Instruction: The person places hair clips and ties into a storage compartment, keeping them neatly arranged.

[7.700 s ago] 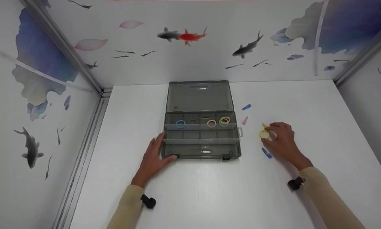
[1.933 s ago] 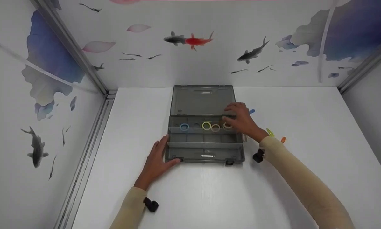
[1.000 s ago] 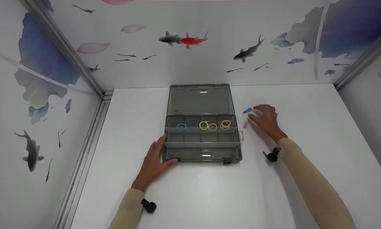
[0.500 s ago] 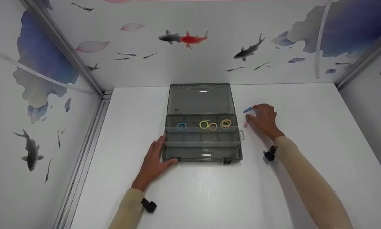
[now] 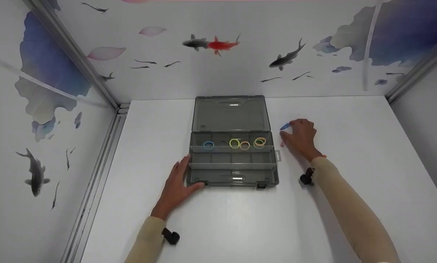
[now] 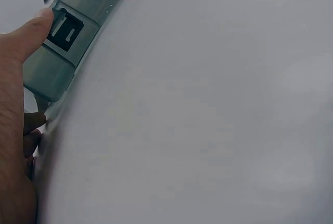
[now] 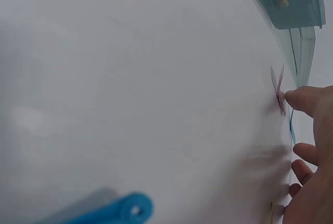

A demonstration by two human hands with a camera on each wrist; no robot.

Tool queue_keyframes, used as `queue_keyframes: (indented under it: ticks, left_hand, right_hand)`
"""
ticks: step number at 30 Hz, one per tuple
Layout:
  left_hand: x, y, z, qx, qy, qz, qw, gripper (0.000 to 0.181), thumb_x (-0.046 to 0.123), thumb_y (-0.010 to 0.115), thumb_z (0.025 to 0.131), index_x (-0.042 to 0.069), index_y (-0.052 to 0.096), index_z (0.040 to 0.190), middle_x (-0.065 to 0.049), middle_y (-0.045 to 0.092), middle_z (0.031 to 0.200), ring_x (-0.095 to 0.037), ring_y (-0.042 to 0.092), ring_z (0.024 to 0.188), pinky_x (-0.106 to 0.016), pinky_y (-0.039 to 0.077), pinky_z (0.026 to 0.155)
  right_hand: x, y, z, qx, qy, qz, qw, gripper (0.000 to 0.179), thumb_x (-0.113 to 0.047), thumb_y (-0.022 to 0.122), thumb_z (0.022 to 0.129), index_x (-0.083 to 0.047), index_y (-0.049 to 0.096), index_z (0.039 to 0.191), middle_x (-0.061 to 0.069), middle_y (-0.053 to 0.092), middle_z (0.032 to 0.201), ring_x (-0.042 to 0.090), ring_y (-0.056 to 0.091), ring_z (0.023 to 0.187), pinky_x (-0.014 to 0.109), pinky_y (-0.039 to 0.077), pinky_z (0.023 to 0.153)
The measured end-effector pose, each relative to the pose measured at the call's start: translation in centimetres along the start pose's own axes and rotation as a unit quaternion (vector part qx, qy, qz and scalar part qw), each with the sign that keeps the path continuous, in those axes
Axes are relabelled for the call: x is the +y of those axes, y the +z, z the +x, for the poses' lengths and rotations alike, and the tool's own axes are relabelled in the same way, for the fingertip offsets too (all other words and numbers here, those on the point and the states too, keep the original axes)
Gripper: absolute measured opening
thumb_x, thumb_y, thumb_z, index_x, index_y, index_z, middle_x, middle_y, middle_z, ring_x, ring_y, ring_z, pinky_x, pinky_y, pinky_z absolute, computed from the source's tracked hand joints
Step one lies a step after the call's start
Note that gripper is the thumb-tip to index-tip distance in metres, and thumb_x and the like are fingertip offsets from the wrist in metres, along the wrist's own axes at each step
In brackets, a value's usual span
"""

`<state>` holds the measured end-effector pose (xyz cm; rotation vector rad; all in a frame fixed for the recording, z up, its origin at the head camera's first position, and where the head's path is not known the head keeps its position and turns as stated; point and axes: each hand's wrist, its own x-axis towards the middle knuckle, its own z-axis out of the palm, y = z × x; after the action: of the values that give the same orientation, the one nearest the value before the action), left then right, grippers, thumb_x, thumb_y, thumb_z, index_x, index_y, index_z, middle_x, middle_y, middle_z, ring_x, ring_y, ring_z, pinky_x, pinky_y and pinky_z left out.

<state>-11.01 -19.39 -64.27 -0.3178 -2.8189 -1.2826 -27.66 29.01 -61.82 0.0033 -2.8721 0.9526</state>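
Note:
A grey see-through compartment box lies with its lid open toward the back. My left hand rests on its front left corner, fingers along the side; in the left wrist view the thumb lies beside the black latch. My right hand is right of the lid, over the table, fingertips low. Its index fingertip meets a blue hair clip, the thumb just in front of it. In the right wrist view a pink hair clip lies close by the thumb, and the blue clip shows between thumb and index finger.
Coloured rings like hair ties, blue, yellow and others, sit in the box's back row. Another blue hair clip lies nearer the wrist, and an orange bit shows behind the right sleeve. Printed walls enclose the table.
My right hand earlier held the yellow ring on the right; that ring now lies in the box. The hand has since come to the blue clip and edged left. My left hand stays put.

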Motion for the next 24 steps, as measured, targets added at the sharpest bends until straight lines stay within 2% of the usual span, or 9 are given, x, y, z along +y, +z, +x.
queue_keyframes:
  ticks: [9, 17, 24]
  left_hand:
    - [0.05, -0.04, 0.08, 0.001, 0.005, -0.004, 1.0000, 0.109, 0.068, 0.081, 0.092, 0.031, 0.024, 0.178, -0.004, 0.032, 0.180, -0.046, 0.023, 0.166, -0.073, 0.028, 0.126]
    - [0.05, -0.06, -0.10, -0.005, -0.009, -0.009, 0.9999, 0.110, 0.070, 0.081, 0.091, 0.038, 0.022, 0.177, 0.000, 0.031, 0.181, -0.045, 0.021, 0.167, -0.077, 0.028, 0.124]
    - [0.16, -0.12, -0.07, -0.012, -0.017, -0.002, 0.9998, 0.110, 0.071, 0.080, 0.091, 0.037, 0.021, 0.178, -0.002, 0.029, 0.181, -0.045, 0.020, 0.167, -0.079, 0.028, 0.122]
  right_hand:
    - [-0.20, 0.07, 0.26, 0.008, 0.000, -0.005, 1.0000, 0.058, -0.029, 0.076, 0.099, 0.014, 0.065, 0.136, 0.035, 0.052, 0.144, 0.055, 0.039, 0.141, 0.073, 0.028, 0.114]
    - [-0.61, 0.16, 0.12, 0.005, 0.011, -0.001, 0.9999, 0.056, -0.030, 0.075, 0.101, 0.013, 0.065, 0.136, 0.033, 0.052, 0.145, 0.053, 0.039, 0.142, 0.072, 0.027, 0.117]
    - [-0.66, 0.38, 0.34, 0.011, 0.018, -0.014, 0.9997, 0.056, -0.031, 0.075, 0.100, 0.012, 0.066, 0.136, 0.033, 0.051, 0.145, 0.052, 0.039, 0.141, 0.071, 0.030, 0.114]
